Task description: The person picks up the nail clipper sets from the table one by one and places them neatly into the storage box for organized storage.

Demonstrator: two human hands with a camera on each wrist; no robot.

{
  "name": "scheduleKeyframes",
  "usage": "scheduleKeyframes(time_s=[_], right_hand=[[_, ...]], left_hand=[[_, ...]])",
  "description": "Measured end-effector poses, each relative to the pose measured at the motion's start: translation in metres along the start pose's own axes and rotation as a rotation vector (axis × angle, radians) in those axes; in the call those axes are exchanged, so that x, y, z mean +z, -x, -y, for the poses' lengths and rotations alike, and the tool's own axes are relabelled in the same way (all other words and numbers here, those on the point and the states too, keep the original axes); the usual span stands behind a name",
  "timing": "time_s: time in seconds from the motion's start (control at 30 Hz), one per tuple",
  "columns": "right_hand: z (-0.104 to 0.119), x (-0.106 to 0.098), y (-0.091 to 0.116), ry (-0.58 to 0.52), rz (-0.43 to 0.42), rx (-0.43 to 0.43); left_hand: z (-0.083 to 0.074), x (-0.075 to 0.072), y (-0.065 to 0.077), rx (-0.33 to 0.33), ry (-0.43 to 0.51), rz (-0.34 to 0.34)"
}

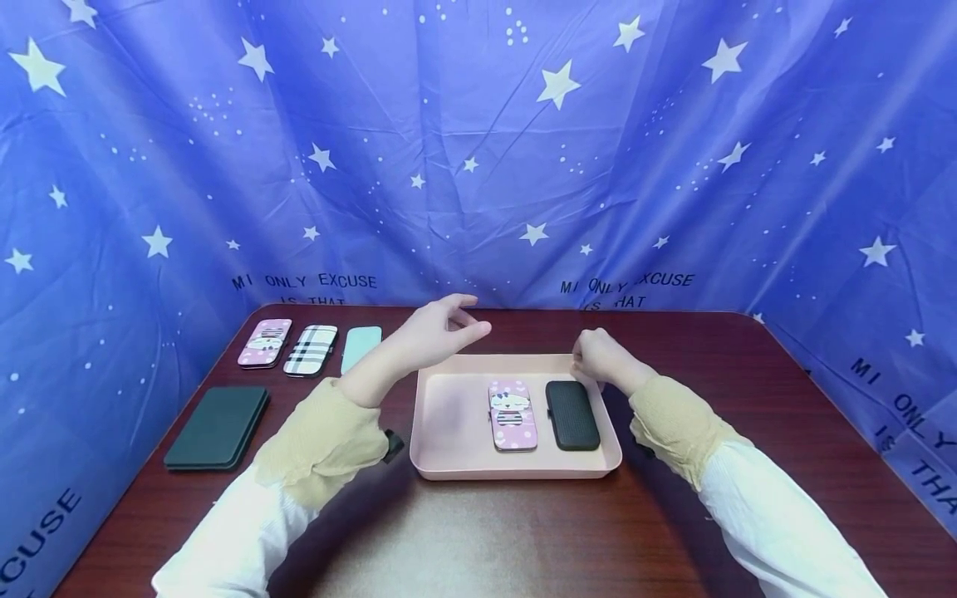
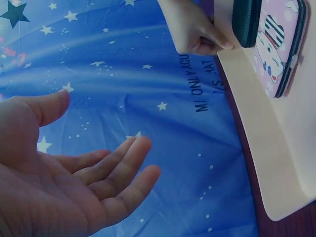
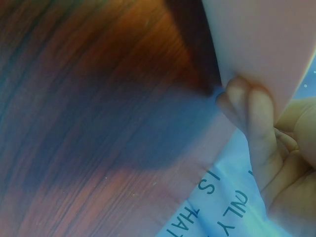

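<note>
Head view, taking the tray as a clock face with twelve at its far side: the pale pink tray [image 1: 452, 415] rested on the dark red wood-grained table [image 1: 486, 540]. The right hand [image 1: 604, 359] was at two o'clock, on the far corner; the right wrist view showed its fingers and thumb pinching the tray's wall there. The left hand [image 1: 436, 335] hovered toward half past ten, apart from the tray, its fingers slack and spread and its thumb held away, as the left wrist view made plain.

Inside the tray, a pink cartoon case [image 1: 512, 415] lay flat near the middle of the dial, and a black ribbed case [image 1: 574, 415] lay at three o'clock, just beside it.

Well outside the tray, a dark green case [image 1: 215, 425] lay at nine o'clock. Beyond it, between nine and ten, were a second pink case [image 1: 265, 343] and a plaid case [image 1: 310, 350], with a mint case [image 1: 362, 345] near ten, partly hidden by the left arm. A blue star-patterned curtain [image 1: 463, 100] hung at twelve, behind the table.
</note>
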State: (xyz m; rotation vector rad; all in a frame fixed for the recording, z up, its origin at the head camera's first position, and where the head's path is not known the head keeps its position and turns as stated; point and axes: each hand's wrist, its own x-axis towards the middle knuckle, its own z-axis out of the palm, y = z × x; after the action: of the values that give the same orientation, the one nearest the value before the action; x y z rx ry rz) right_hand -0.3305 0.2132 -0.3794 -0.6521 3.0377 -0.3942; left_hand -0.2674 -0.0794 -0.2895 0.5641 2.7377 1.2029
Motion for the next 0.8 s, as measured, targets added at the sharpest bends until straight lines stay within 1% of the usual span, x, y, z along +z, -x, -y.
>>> scheduleKeyframes(time_s=[0.1, 0.2, 0.27, 0.33, 0.4, 0.47, 0.53, 0.6, 0.67, 0.8], right_hand=[[0.000, 0.000, 0.000, -0.002, -0.007, -0.008], [-0.001, 0.001, 0.000, 0.002, -0.012, -0.015], [-0.001, 0.001, 0.000, 0.005, -0.011, -0.013], [-0.001, 0.001, 0.000, 0.007, -0.013, -0.011], [-0.001, 0.001, 0.000, 0.014, -0.025, -0.021], [-0.001, 0.001, 0.000, 0.014, -0.033, -0.027], [0.000, 0.000, 0.000, 0.010, -0.031, -0.021], [0.000, 0.000, 0.001, 0.007, -0.028, -0.016], [0.001, 0.000, 0.001, 0.003, -0.022, -0.001], [0.000, 0.001, 0.002, 0.000, -0.028, -0.001]], left_hand=[[0.002, -0.003, 0.009, 0.050, -0.023, -0.093], [0.003, -0.004, 0.019, 0.119, -0.057, -0.191], [0.004, -0.004, 0.025, 0.168, -0.100, -0.252], [0.005, -0.003, 0.032, 0.204, -0.158, -0.307], [0.008, -0.003, 0.039, 0.225, -0.217, -0.358], [0.011, -0.004, 0.045, 0.237, -0.275, -0.406], [0.016, -0.004, 0.051, 0.234, -0.330, -0.448], [0.021, -0.005, 0.057, 0.231, -0.358, -0.479], [0.028, -0.006, 0.061, 0.224, -0.384, -0.500], [0.040, -0.009, 0.070, 0.201, -0.413, -0.530]])
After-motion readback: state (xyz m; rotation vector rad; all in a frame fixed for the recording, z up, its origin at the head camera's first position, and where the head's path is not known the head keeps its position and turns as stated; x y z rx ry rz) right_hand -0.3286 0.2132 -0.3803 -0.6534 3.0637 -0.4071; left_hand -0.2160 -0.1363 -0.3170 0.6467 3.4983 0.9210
